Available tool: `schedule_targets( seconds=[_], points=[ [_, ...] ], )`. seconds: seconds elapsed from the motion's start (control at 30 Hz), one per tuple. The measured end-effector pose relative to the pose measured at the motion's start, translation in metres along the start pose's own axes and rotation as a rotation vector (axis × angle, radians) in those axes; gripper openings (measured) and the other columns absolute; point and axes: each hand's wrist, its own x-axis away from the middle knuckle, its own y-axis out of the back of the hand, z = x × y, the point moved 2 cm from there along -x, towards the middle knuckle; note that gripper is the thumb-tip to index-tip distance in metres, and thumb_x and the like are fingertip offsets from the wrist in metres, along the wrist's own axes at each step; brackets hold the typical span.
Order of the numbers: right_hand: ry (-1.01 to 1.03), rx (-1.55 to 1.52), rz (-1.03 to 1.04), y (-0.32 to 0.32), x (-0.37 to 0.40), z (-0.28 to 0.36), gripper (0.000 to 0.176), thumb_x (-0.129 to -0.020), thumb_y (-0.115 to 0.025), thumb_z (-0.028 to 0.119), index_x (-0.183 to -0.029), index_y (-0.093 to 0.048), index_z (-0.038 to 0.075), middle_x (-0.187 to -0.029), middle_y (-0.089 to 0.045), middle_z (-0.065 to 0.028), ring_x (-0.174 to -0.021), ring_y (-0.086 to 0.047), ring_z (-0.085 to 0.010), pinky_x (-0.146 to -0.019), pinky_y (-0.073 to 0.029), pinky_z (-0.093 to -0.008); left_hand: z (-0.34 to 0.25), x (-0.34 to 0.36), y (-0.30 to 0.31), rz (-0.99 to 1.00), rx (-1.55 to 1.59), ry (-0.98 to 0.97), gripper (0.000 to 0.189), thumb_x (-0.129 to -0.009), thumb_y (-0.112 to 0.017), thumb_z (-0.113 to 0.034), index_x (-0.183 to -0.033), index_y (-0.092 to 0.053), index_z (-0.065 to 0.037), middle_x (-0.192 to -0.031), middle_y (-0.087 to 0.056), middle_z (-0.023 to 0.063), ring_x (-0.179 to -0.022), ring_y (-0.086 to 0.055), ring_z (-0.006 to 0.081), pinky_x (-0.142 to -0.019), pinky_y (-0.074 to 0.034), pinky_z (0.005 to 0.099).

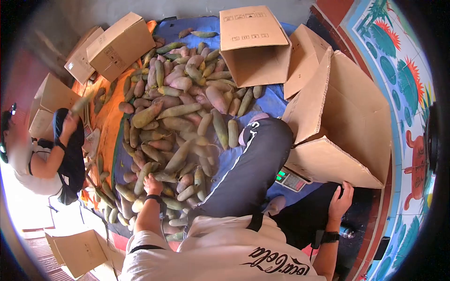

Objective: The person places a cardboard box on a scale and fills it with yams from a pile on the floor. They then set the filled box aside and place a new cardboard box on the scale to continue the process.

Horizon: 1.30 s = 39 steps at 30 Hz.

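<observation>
Head | left hand (152, 184) on produce pile (183, 112) | right hand (341, 201) (empty) near box (356, 117)

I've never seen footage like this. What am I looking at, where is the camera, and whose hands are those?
No machine here: a person sits on the floor wearing a camera on the head, looking down, so the round, bent picture shows their own white shirt, dark trouser leg and both hands. The left hand reaches into a big pile of long green and pinkish produce on a blue sheet; whether it grips a piece I cannot tell. The right hand holds nothing, near a large open cardboard box. A small scale sits by the leg. Another person works at the left.
</observation>
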Motion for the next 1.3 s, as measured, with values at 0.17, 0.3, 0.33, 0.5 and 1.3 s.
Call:
schedule_targets(
  seconds=[0.17,0.3,0.33,0.5,1.3],
  points=[
    [0.003,0.036,0.017,-0.002,-0.001,-0.002,0.025,-0.087,-0.055,0.006,-0.111,-0.054,-0.002,-0.109,-0.056,-0.02,-0.103,-0.055,-0.0374,-0.088,-0.044,-0.0415,-0.011,-0.009,0.004,-0.253,-0.052,-0.094,0.047,-0.079,-0.056,-0.013,-0.125,-0.048,-0.009,-0.124,-0.047,0.0139,-0.119,-0.045,0.0319,-0.095,-0.042,0.0429],
    [0.007,0.026,0.017,-0.001,-0.003,0.001,0.025,-0.087,-0.055,0.006,-0.111,-0.054,-0.002,-0.109,-0.056,-0.02,-0.102,-0.055,-0.0373,-0.088,-0.045,-0.0419,-0.038,-0.03,-0.006,-0.137,-0.074,-0.319,0.041,-0.078,-0.056,-0.012,-0.118,-0.051,-0.007,-0.118,-0.052,0.0139,-0.113,-0.048,0.0305,-0.093,-0.044,0.04],
    [0.007,0.025,0.017,-0.001,-0.003,0.002,0.025,-0.087,-0.055,0.006,-0.111,-0.054,-0.002,-0.109,-0.056,-0.02,-0.102,-0.055,-0.0373,-0.088,-0.045,-0.0418,-0.049,-0.029,-0.008,-0.066,-0.073,-0.32,0.046,-0.077,-0.058,-0.014,-0.122,-0.048,-0.008,-0.122,-0.05,0.0151,-0.116,-0.047,0.0313,-0.095,-0.043,0.0394],
    [0.009,0.077,0.024,0.001,-0.001,0.0,0.025,-0.087,-0.056,0.005,-0.111,-0.054,-0.001,-0.109,-0.056,-0.0199,-0.102,-0.055,-0.0373,-0.088,-0.045,-0.0415,-0.069,-0.042,-0.063,0.141,0.1,-0.102,0.053,-0.082,-0.058,-0.017,-0.13,-0.039,-0.008,-0.13,-0.044,0.0188,-0.124,-0.043,0.0337,-0.101,-0.04,0.0407],
    [0.037,0.073,0.025,0.002,-0.002,0.003,0.02,-0.083,-0.058,0.004,-0.103,-0.059,-0.001,-0.107,-0.057,-0.0183,-0.1,-0.056,-0.0363,-0.087,-0.046,-0.0414,-0.093,-0.092,-0.162,0.484,0.74,0.099,0.025,-0.086,-0.062,-0.026,-0.094,-0.063,-0.002,-0.083,-0.064,0.0094,-0.063,-0.058,0.0242,-0.056,-0.048,0.0371]
  ],
)
